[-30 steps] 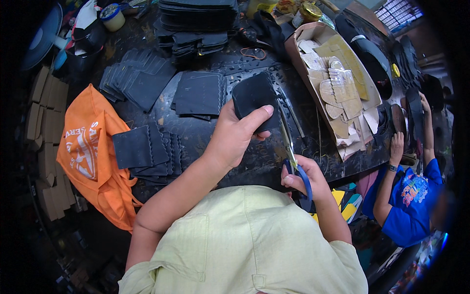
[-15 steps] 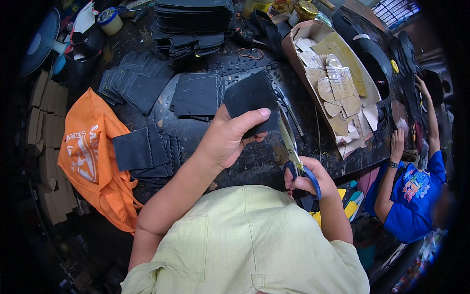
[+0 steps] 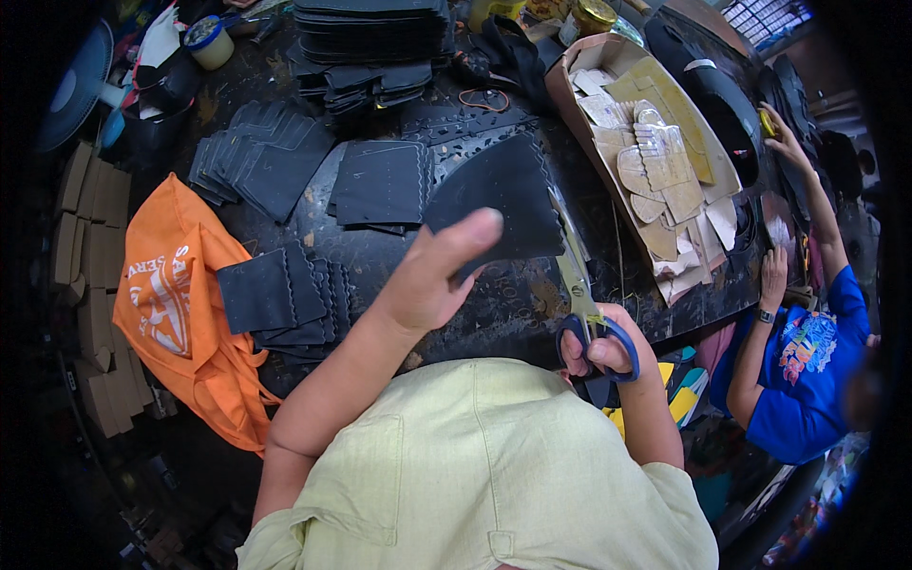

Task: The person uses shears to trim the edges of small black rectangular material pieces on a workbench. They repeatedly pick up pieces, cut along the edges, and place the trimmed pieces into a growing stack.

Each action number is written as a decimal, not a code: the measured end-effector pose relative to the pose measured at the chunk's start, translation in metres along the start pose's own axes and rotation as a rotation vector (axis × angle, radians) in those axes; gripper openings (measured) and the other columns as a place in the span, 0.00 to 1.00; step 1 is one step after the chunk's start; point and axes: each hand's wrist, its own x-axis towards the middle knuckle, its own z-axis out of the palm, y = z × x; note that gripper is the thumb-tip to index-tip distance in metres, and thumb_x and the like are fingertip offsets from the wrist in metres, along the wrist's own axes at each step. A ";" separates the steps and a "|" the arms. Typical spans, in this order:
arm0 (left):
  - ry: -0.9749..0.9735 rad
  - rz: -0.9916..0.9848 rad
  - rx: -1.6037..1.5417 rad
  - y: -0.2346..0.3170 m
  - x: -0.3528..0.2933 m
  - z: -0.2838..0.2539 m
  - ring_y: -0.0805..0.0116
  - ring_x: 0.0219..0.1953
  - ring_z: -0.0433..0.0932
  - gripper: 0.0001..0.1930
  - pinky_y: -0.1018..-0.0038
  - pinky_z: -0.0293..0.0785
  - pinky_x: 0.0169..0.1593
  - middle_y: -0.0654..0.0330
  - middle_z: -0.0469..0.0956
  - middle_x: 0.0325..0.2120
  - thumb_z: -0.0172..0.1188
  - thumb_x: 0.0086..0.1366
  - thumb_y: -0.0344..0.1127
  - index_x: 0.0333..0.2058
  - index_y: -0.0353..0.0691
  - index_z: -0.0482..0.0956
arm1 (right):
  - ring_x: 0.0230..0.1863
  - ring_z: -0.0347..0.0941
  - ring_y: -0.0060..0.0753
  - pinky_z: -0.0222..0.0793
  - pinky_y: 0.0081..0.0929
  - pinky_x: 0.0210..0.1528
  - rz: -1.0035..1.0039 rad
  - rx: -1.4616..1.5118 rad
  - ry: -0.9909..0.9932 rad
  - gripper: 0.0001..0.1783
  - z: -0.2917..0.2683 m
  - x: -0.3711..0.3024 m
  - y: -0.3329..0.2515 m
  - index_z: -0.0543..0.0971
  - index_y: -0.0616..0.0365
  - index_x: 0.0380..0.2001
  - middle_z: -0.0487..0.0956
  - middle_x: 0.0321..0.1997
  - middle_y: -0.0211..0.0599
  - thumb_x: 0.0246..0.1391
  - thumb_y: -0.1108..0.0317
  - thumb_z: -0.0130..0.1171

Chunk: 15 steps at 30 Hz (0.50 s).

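A black leather-like piece with one scalloped edge is in my left hand. The thumb, blurred, lies over its near corner, and the fingers underneath are mostly hidden. Through the blue handle loops of the scissors go the fingers of my right hand. Their blades point away from me, close along the piece's right edge. I cannot tell whether blade and piece touch. Beyond the held piece lies a small pile of similar pieces. Another scalloped pile sits left of my left forearm.
A carton of pale templates stands on the dark table at right. Tall black stacks and fanned pieces lie farther off. An orange cloth bag hangs at left. At far right, a person in blue handles things.
The black piece has turned and shows more of its face; my left thumb has shifted on it. The scissors have moved slightly right and nearer me. The other person's hand has reached a yellow object.
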 end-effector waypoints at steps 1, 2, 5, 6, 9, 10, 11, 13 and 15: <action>-0.173 0.021 -0.215 0.003 0.001 -0.004 0.56 0.55 0.75 0.26 0.55 0.69 0.60 0.49 0.76 0.52 0.54 0.67 0.45 0.57 0.31 0.70 | 0.17 0.71 0.21 0.68 0.17 0.21 0.001 0.055 -0.023 0.19 -0.002 -0.001 0.000 0.76 0.62 0.28 0.77 0.23 0.34 0.48 0.55 0.68; -0.158 0.004 -0.291 0.006 0.004 -0.006 0.55 0.55 0.75 0.27 0.55 0.70 0.60 0.49 0.76 0.52 0.54 0.66 0.44 0.57 0.31 0.69 | 0.16 0.70 0.23 0.68 0.18 0.19 -0.001 0.083 -0.039 0.22 -0.003 -0.002 0.001 0.76 0.62 0.28 0.76 0.22 0.36 0.47 0.52 0.68; -0.054 -0.088 -0.280 0.010 0.008 -0.005 0.62 0.50 0.78 0.21 0.64 0.74 0.56 0.53 0.78 0.47 0.59 0.63 0.33 0.54 0.34 0.72 | 0.18 0.72 0.22 0.68 0.18 0.20 -0.011 0.129 -0.105 0.23 -0.002 -0.001 0.003 0.76 0.62 0.28 0.77 0.22 0.36 0.47 0.50 0.68; -0.011 -0.128 -0.267 0.009 0.009 -0.001 0.65 0.47 0.80 0.18 0.68 0.75 0.55 0.55 0.80 0.45 0.61 0.62 0.29 0.52 0.35 0.74 | 0.19 0.72 0.22 0.69 0.19 0.22 0.001 0.087 -0.086 0.22 -0.001 0.000 0.002 0.76 0.62 0.28 0.77 0.23 0.35 0.48 0.52 0.68; 0.224 -0.019 0.049 -0.006 0.013 0.016 0.70 0.42 0.80 0.17 0.72 0.77 0.50 0.60 0.81 0.40 0.65 0.58 0.25 0.47 0.36 0.77 | 0.23 0.73 0.22 0.70 0.20 0.27 0.002 0.021 -0.033 0.18 0.009 0.005 -0.001 0.76 0.61 0.29 0.77 0.24 0.35 0.50 0.57 0.67; 0.266 0.010 0.020 -0.009 0.015 0.020 0.73 0.40 0.80 0.15 0.74 0.77 0.47 0.61 0.81 0.38 0.66 0.57 0.24 0.44 0.36 0.78 | 0.25 0.73 0.22 0.70 0.20 0.29 0.002 0.013 0.000 0.16 0.014 0.006 -0.002 0.76 0.61 0.30 0.77 0.24 0.34 0.51 0.59 0.66; 0.279 0.045 0.043 -0.011 0.015 0.022 0.73 0.39 0.80 0.14 0.74 0.77 0.46 0.61 0.81 0.38 0.66 0.58 0.24 0.44 0.36 0.78 | 0.26 0.73 0.23 0.70 0.21 0.31 0.007 0.001 0.037 0.14 0.020 0.007 -0.002 0.75 0.61 0.30 0.77 0.25 0.34 0.52 0.61 0.65; 0.314 0.105 0.095 -0.013 0.015 0.024 0.74 0.38 0.80 0.12 0.75 0.77 0.45 0.61 0.81 0.38 0.65 0.59 0.24 0.43 0.36 0.79 | 0.28 0.72 0.22 0.69 0.21 0.35 0.051 -0.068 0.126 0.10 0.031 0.008 -0.002 0.75 0.60 0.32 0.77 0.27 0.33 0.55 0.66 0.63; 0.338 0.131 0.096 -0.016 0.015 0.025 0.74 0.38 0.79 0.11 0.76 0.77 0.45 0.61 0.81 0.37 0.64 0.60 0.24 0.42 0.36 0.79 | 0.29 0.72 0.21 0.69 0.20 0.35 -0.015 -0.091 0.150 0.10 0.042 0.015 0.003 0.75 0.60 0.33 0.77 0.27 0.32 0.56 0.65 0.63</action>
